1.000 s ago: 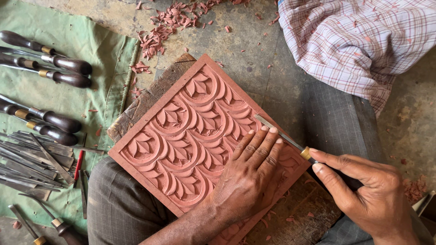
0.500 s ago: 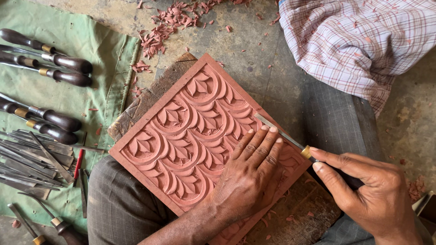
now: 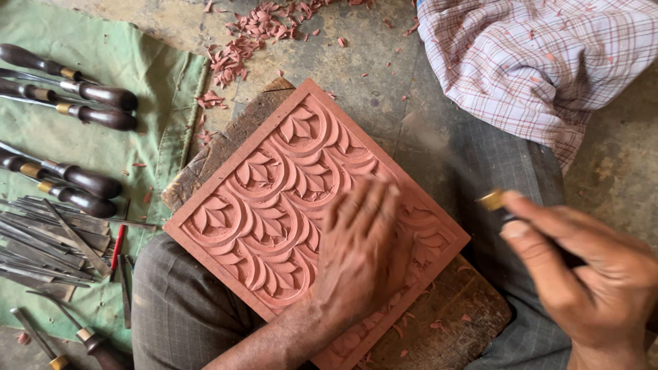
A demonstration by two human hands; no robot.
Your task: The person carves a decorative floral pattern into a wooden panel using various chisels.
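Observation:
A square reddish wooden panel [image 3: 274, 199] carved with leaf and scale patterns rests on a worn wooden board [image 3: 445, 322] across my lap. My left hand [image 3: 360, 253] lies flat on the panel's lower right part, blurred by motion. My right hand [image 3: 582, 274] is off the panel to the right, over my grey trouser leg, gripping a dark-handled chisel [image 3: 497, 202] with a brass ferrule. The chisel's blade is a faint blur pointing up and left, lifted clear of the wood.
A green cloth [image 3: 103, 137] on the left holds several dark-handled chisels [image 3: 89, 96] and a pile of thin metal tools [image 3: 48, 240]. Red wood chips [image 3: 253, 34] litter the concrete floor above. A checked cloth [image 3: 541, 62] lies at the upper right.
My right hand has pulled the chisel away from the panel's edge, up and to the right. My left hand has shifted slightly on the panel and is now blurred.

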